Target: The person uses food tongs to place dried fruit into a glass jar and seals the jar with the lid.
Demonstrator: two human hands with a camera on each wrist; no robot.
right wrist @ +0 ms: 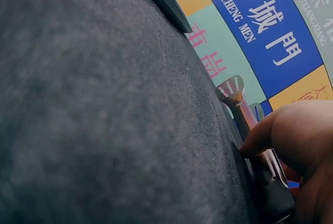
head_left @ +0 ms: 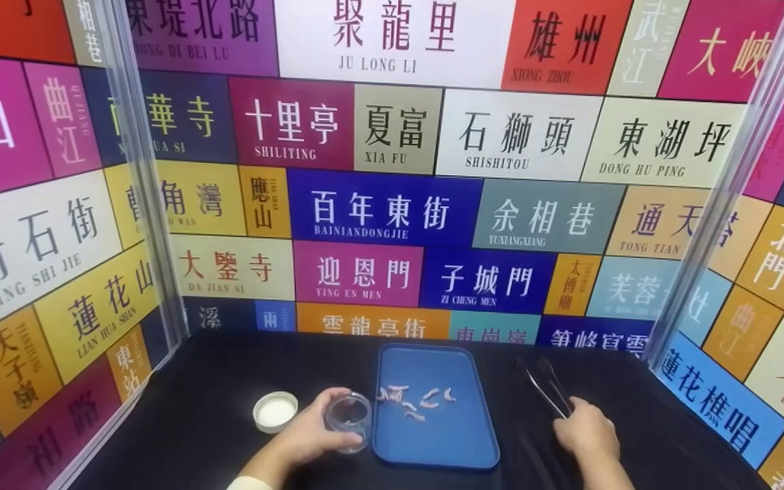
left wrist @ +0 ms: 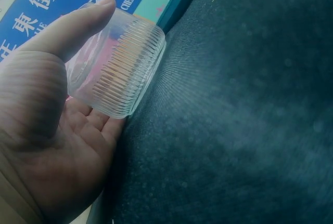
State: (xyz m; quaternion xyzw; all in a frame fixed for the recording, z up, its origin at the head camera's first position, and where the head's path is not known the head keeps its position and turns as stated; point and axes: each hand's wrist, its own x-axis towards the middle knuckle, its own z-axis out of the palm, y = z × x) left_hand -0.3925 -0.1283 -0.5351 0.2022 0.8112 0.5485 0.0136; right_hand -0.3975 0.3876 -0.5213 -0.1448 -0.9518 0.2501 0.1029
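My left hand (head_left: 307, 432) grips a clear, ribbed plastic jar (head_left: 349, 416) close to the tray's left edge. In the left wrist view the thumb lies over the jar (left wrist: 127, 70) and the fingers are under it; nothing shows inside. A white round lid (head_left: 275, 412) lies left of that hand. Several small, pale pinkish curved pieces (head_left: 431, 397) lie on the blue tray (head_left: 436, 439), mostly in its upper half. To the right of the tray, my right hand (head_left: 587, 430) holds metal tongs (head_left: 552, 396) near their handle end. Their slotted heads (right wrist: 234, 89) stand apart and point away from me.
A black cloth (head_left: 222, 381) covers the table under everything. Walls of colourful name panels (head_left: 385, 207) stand behind and at both sides. Clear upright posts (head_left: 154, 204) rise at the two back corners.
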